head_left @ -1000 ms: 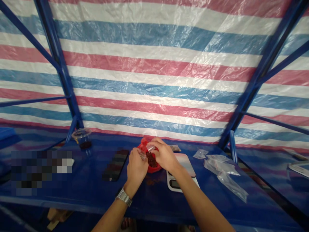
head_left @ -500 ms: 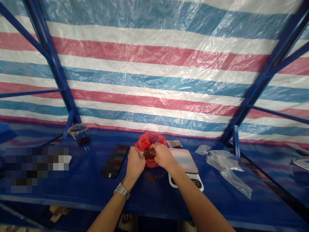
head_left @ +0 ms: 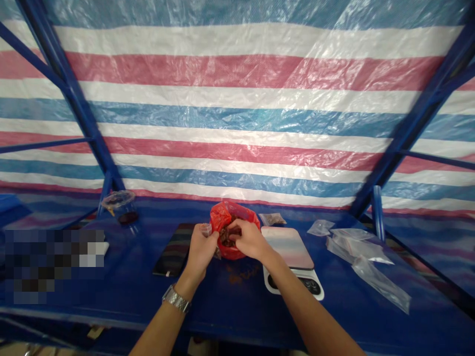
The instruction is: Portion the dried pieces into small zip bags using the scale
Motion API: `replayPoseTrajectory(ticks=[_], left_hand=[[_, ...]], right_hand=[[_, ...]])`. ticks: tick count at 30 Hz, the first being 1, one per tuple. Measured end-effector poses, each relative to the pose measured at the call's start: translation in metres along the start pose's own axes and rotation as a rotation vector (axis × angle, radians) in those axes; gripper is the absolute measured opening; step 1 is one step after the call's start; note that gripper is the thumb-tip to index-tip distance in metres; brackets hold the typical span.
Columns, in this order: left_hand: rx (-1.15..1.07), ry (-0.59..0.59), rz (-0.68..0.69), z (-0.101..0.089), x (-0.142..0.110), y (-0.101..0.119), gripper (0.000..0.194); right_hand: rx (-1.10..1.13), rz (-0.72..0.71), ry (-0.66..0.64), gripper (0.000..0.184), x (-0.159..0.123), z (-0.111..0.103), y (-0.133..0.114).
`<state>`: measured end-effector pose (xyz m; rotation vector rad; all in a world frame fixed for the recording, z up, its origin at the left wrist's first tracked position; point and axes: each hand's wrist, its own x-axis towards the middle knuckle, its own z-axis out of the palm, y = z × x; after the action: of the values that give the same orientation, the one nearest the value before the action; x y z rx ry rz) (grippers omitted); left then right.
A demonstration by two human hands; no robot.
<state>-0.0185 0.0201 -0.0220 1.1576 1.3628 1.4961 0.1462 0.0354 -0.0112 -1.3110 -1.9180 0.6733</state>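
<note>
A red plastic bag (head_left: pixel 234 253) stands with its mouth spread, holding brown dried pieces (head_left: pixel 224 238). My left hand (head_left: pixel 202 247) is closed at the bag's left side, pinching a small clear plastic bag (head_left: pixel 205 229) that is mostly hidden behind the fingers. Inside the red bag's mouth, the curled fingers of my right hand (head_left: pixel 248 239) grip among the brown pieces; how much they hold is hidden. A white kitchen scale (head_left: pixel 289 249) with a flat plate lies under and beside my right forearm.
Several clear zip bags (head_left: pixel 365 249) lie on the blue table (head_left: pixel 230 306) at the right. A small filled bag (head_left: pixel 272 219) rests behind the scale. A dark phone (head_left: pixel 173 252) lies left of my left hand, and a lidded plastic cup (head_left: pixel 124 210) stands farther left.
My left hand has drawn slightly left, away from my right hand. The right hand's fingers now reach among the brown pieces. The view has shifted a little.
</note>
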Motion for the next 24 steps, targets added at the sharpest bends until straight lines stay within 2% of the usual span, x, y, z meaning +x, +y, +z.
replayPoseTrajectory(ticks=[7,12,17,21,24], left_hand=[[0.241,0.047,0.075,0.004,-0.005,0.010,0.013],[0.436,0.132,0.243,0.001,-0.014,0.026,0.019],[0.619,0.033,0.393,0.005,-0.029,0.039,0.018],[0.730,-0.036,0.404,0.013,-0.033,0.039,0.018],[0.786,-0.058,0.404,0.020,-0.033,0.037,0.015]], right_hand=[[0.101,-0.024,0.016,0.024,-0.008,-0.002,0.002],[0.270,-0.051,0.046,0.018,-0.008,-0.010,0.006],[0.364,-0.114,0.102,0.022,-0.006,-0.027,0.001],[0.386,-0.173,0.097,0.023,-0.011,-0.035,-0.016],[0.258,-0.249,0.105,0.028,-0.017,-0.036,-0.032]])
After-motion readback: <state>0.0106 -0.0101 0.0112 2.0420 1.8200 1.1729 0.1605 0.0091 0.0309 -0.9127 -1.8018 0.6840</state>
